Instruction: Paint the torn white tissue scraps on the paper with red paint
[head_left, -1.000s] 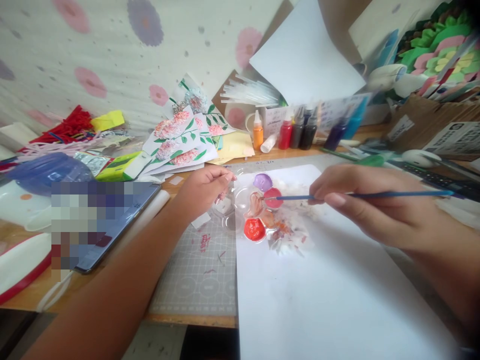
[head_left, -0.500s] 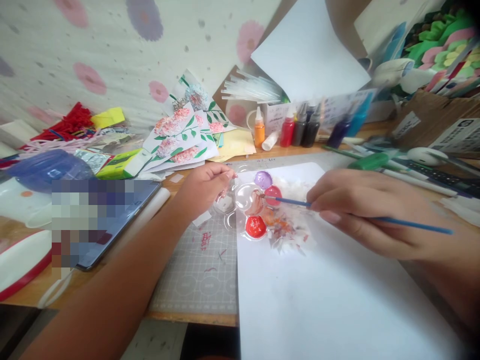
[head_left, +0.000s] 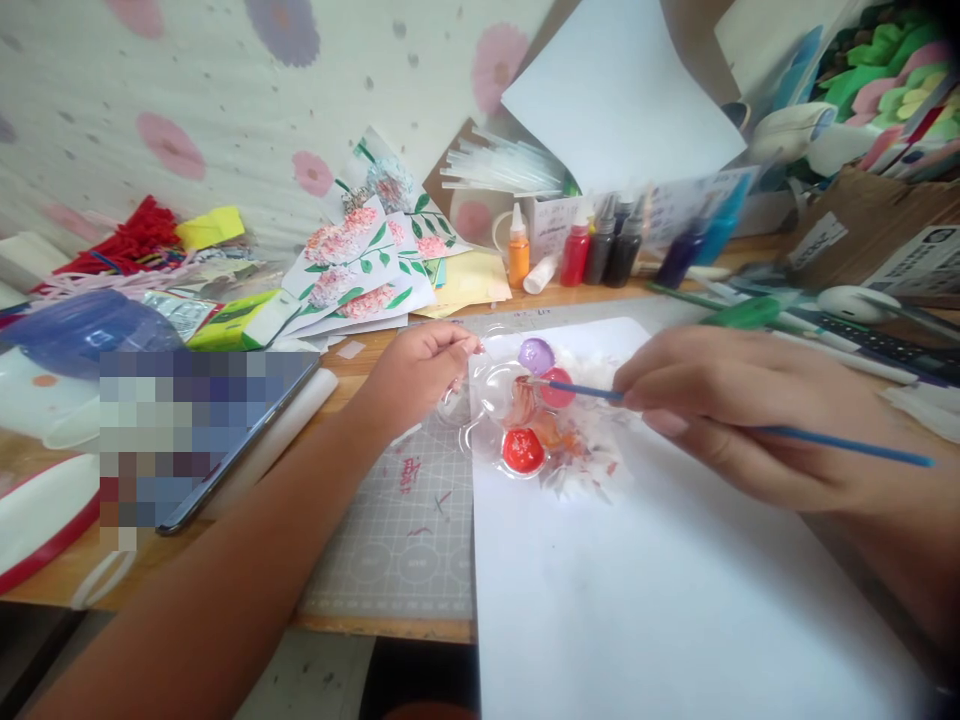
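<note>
My left hand (head_left: 427,375) pinches the left edge of a clear plastic paint palette (head_left: 495,375). Its wells carry lilac, pink and bright red paint, and a brownish smear marks the middle. Between the fingers of my right hand (head_left: 720,400) is a thin blue paintbrush (head_left: 840,446), its tip in the smeared part of the palette near the pink well. Beneath the palette lies a white sheet of paper (head_left: 615,610), with orange and greyish paint strokes around a crumpled-looking whitish patch (head_left: 585,465).
A grey cutting mat (head_left: 382,560) lies under the paper. Left are a tablet-like device (head_left: 247,440), partly blurred, and flower paintings (head_left: 352,265). Paint bottles (head_left: 576,250) line the back, with a cardboard box (head_left: 870,240) at right. Tools with green handles (head_left: 750,312) lie beyond my right hand.
The palette has shifted slightly right and up over the paper, with my left hand still on it. The brush tip stays in the smeared middle area.
</note>
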